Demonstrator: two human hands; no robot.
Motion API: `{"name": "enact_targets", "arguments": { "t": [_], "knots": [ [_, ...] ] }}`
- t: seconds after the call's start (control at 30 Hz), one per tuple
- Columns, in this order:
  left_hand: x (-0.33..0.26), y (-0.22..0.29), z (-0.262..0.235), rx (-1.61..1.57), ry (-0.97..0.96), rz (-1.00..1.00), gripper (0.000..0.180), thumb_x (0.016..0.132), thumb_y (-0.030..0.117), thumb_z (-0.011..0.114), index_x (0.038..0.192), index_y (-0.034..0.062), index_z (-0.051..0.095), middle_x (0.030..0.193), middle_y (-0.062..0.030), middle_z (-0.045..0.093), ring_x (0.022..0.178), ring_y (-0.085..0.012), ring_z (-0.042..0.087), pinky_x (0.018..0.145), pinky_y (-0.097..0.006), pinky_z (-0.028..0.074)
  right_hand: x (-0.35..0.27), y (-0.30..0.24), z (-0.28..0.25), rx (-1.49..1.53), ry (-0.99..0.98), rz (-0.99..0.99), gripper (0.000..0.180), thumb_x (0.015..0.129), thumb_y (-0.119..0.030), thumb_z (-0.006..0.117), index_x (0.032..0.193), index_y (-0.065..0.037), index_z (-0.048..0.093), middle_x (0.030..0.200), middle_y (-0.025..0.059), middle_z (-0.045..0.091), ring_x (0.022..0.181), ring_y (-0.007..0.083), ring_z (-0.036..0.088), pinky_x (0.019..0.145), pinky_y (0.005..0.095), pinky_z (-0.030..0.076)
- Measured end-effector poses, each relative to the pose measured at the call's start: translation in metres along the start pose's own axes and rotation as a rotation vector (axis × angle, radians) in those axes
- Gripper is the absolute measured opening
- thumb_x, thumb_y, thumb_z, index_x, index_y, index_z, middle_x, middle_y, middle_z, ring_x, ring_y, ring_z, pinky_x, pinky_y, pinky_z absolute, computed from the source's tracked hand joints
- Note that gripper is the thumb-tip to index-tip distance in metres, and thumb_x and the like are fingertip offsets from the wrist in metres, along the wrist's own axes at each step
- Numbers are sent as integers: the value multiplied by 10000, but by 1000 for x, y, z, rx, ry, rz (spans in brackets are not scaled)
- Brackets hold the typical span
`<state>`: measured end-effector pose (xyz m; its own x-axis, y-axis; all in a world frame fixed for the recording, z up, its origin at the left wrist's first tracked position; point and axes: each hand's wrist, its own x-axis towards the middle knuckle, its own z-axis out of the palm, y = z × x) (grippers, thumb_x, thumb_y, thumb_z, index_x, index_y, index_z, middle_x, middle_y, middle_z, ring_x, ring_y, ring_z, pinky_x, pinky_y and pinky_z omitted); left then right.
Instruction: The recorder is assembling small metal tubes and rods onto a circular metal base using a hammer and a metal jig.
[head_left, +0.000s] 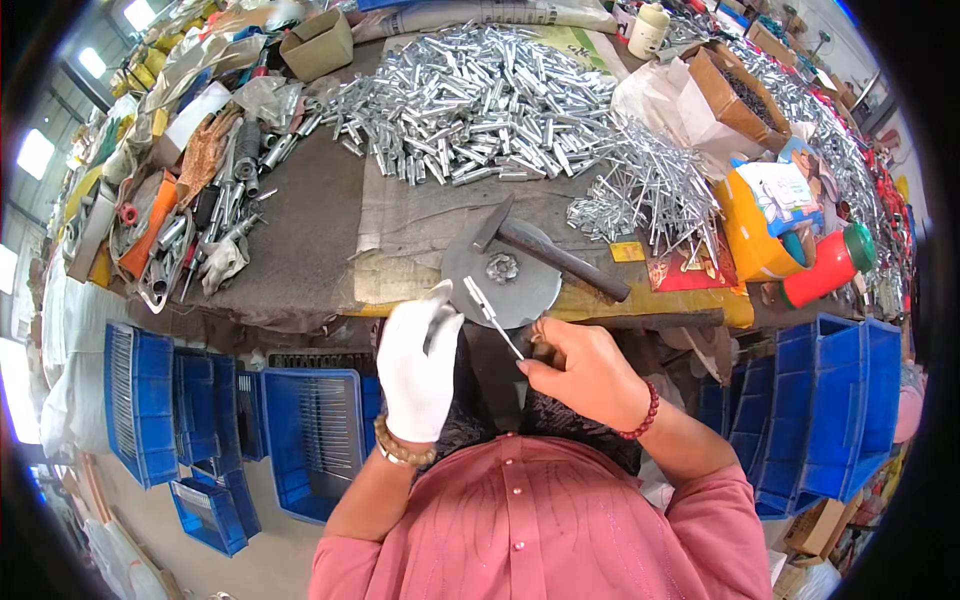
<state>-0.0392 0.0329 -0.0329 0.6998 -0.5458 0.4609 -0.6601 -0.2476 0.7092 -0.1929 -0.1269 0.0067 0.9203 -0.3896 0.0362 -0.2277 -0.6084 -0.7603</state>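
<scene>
In my right hand (590,370), bare, a thin metal rod (508,342) is pinched between thumb and fingers. It slants up to the left, with a thicker silver sleeve (478,298) around its far end. My left hand (415,365), in a white glove, is beside the sleeve with its fingers curved and a gap before the thumb; nothing shows in it. Just beyond both hands is a round grey metal plate (462,262) with a small rough lump (502,267) at its middle. A hammer (565,262) lies across the plate, its wooden handle pointing right.
Silver sleeves (480,110) are heaped at the back of the bench, with thin rods (650,190) to their right. Tools (205,220) crowd the left side. A cardboard box (735,100) and a red bottle (825,268) stand right. Blue bins (290,490) flank me below the bench.
</scene>
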Motion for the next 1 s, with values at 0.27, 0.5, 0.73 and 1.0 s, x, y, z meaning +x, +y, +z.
{"name": "enact_targets", "arguments": {
  "t": [0.27,0.5,0.73,1.0],
  "knots": [
    [-14,20,0,-686,-211,-663,622,1066,171,618,1632,32,401,969,-36,746,721,-53,596,637,-205,493,-14,-6,20,292,-60,118,290,878,-109,773,1086,6,606,820,214,681,688,412,648,645,420,523],
    [-29,13,-8,-670,-98,-587,600,1031,131,663,1578,16,445,984,-54,750,734,-53,582,632,-206,460,-12,-20,38,291,-177,108,312,881,-93,788,1135,-7,630,806,188,672,638,312,649,610,382,506],
    [-62,-62,-76,-470,156,-708,573,977,168,741,1488,29,522,1039,-66,751,799,-70,621,669,-222,481,-13,27,18,254,171,44,342,953,-83,797,1231,42,640,862,68,703,756,120,669,698,267,540],
    [-285,-263,-186,178,478,-1196,458,876,80,752,1316,-3,655,968,-159,759,758,-192,717,672,-321,563,15,67,5,345,360,55,271,1063,-104,650,1314,-1,653,876,8,661,726,68,576,658,218,446]
  ]
}}
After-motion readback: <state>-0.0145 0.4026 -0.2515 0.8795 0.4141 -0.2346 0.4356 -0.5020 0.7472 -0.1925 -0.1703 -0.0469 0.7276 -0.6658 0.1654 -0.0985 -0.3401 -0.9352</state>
